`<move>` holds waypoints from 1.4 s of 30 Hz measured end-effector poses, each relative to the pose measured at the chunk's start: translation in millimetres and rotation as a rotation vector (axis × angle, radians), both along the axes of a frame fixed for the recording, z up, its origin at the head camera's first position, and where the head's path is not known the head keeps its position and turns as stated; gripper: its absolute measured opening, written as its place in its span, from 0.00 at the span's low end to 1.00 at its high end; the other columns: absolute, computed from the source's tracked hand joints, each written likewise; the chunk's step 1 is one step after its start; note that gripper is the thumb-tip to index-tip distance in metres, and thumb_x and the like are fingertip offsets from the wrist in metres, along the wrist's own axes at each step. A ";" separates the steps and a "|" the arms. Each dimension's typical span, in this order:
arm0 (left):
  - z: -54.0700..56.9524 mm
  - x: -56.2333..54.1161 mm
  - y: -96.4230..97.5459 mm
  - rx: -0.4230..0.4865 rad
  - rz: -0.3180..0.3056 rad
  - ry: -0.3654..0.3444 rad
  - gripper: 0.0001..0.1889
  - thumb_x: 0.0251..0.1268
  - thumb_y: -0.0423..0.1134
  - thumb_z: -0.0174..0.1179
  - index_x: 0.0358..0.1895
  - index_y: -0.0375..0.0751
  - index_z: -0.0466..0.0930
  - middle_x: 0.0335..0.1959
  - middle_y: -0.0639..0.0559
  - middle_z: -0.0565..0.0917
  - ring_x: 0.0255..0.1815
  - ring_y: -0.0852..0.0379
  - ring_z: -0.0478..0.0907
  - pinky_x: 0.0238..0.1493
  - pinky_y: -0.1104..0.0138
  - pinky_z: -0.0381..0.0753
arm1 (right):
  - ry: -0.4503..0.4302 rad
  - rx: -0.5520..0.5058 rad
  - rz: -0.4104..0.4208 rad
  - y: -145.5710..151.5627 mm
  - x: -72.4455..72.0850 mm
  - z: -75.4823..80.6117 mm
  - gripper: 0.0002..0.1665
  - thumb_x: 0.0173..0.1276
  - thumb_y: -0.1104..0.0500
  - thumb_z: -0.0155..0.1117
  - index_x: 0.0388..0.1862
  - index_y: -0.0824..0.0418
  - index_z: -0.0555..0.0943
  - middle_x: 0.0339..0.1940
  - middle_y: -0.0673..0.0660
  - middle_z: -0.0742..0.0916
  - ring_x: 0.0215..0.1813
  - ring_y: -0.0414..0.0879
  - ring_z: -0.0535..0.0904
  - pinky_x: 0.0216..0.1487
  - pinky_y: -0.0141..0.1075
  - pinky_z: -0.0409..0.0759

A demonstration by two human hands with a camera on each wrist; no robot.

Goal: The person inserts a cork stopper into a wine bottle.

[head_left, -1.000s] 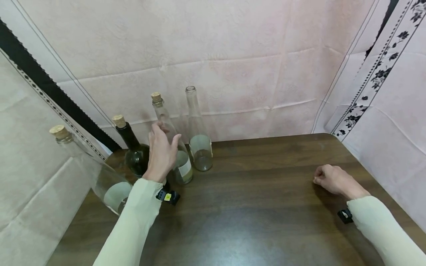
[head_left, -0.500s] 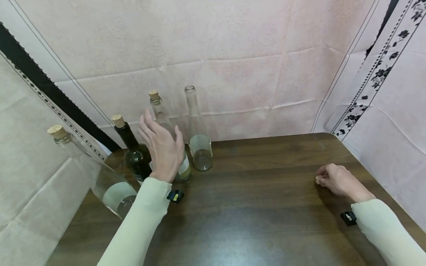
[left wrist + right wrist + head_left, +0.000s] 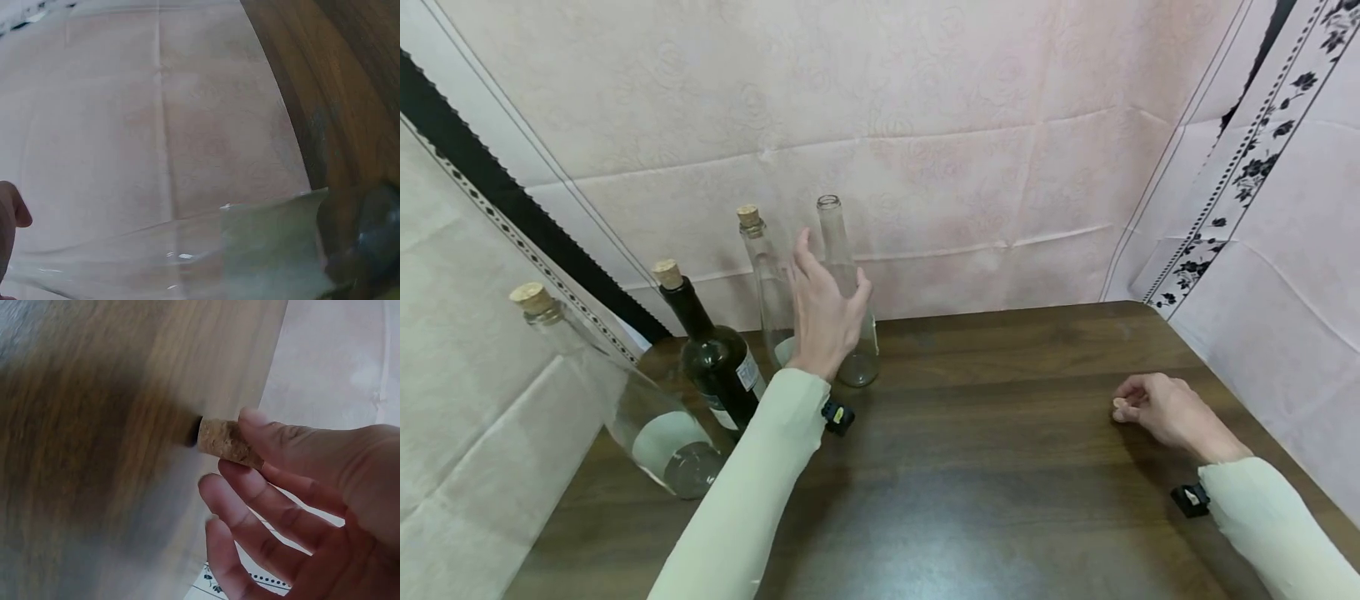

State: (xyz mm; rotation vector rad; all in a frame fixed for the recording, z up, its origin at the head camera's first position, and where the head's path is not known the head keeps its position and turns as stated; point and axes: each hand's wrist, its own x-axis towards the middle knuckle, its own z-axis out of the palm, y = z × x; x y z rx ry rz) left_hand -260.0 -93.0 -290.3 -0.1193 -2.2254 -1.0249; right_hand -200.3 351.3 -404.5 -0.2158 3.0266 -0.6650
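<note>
In the head view my left hand (image 3: 826, 321) is raised in front of a slim clear bottle (image 3: 832, 227) with no cork, its fingers spread and the thumb out to the right. Part of that bottle is hidden behind the hand; whether they touch, I cannot tell. The left wrist view catches a bottle's pale label (image 3: 269, 250) close up. Just left of the hand stands a corked clear bottle (image 3: 769, 279). Over the right side of the table, my right hand (image 3: 1168, 417) pinches a cork (image 3: 220, 439) between thumb and fingers, plain in the right wrist view.
Farther left stand a dark wine bottle (image 3: 715, 362) and a large clear bottle (image 3: 666, 437), both corked. The brown wooden table (image 3: 970, 433) ends at a hanging pale cloth (image 3: 955, 183) along its back edge. Cloth also hangs at both sides.
My left hand has moved right from beside the dark bottle and the corked clear one to the uncorked bottle, uncovering the dark bottle's label. The right hand has barely shifted.
</note>
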 end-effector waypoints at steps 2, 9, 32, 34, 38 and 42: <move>-1.8 -7.7 0.9 0.029 -0.010 -0.081 0.45 0.69 0.48 0.59 0.80 0.36 0.43 0.79 0.37 0.58 0.78 0.43 0.59 0.78 0.54 0.63 | 0.002 0.001 -0.010 1.7 0.4 -0.4 0.09 0.69 0.56 0.69 0.40 0.62 0.86 0.32 0.50 0.90 0.36 0.43 0.84 0.40 0.43 0.78; -8.9 -28.2 2.1 0.181 -0.023 -0.296 0.45 0.71 0.56 0.60 0.79 0.38 0.48 0.78 0.37 0.60 0.79 0.42 0.60 0.77 0.52 0.64 | 0.038 -0.009 -0.019 5.4 1.9 -6.0 0.06 0.67 0.52 0.72 0.34 0.53 0.86 0.29 0.46 0.89 0.33 0.38 0.80 0.36 0.36 0.74; -20.5 -16.2 -1.8 0.162 -0.057 -0.328 0.28 0.68 0.62 0.61 0.55 0.40 0.77 0.59 0.42 0.78 0.63 0.42 0.73 0.65 0.50 0.72 | 0.141 -0.011 -0.042 8.2 4.5 -4.5 0.20 0.66 0.40 0.71 0.35 0.55 0.86 0.28 0.47 0.86 0.30 0.37 0.76 0.31 0.32 0.72; -20.7 -13.0 -2.8 0.150 -0.069 -0.330 0.28 0.68 0.62 0.62 0.55 0.40 0.77 0.58 0.41 0.78 0.61 0.41 0.73 0.63 0.49 0.73 | 0.145 -0.014 -0.038 6.3 5.7 -1.6 0.21 0.66 0.39 0.71 0.35 0.55 0.86 0.28 0.48 0.85 0.30 0.38 0.75 0.31 0.32 0.72; -20.9 -5.9 -3.9 0.123 -0.088 -0.344 0.31 0.68 0.64 0.61 0.57 0.40 0.76 0.58 0.41 0.78 0.61 0.41 0.74 0.62 0.50 0.74 | 0.147 -0.013 -0.024 1.8 7.8 4.5 0.21 0.67 0.37 0.69 0.34 0.54 0.85 0.29 0.49 0.85 0.31 0.40 0.74 0.32 0.32 0.71; -21.2 2.3 -4.5 0.101 -0.098 -0.353 0.31 0.67 0.66 0.60 0.57 0.41 0.77 0.58 0.43 0.78 0.61 0.43 0.75 0.63 0.50 0.75 | 0.178 -0.014 -0.014 -3.5 9.1 9.9 0.20 0.67 0.37 0.70 0.32 0.52 0.85 0.29 0.48 0.85 0.31 0.39 0.75 0.32 0.32 0.71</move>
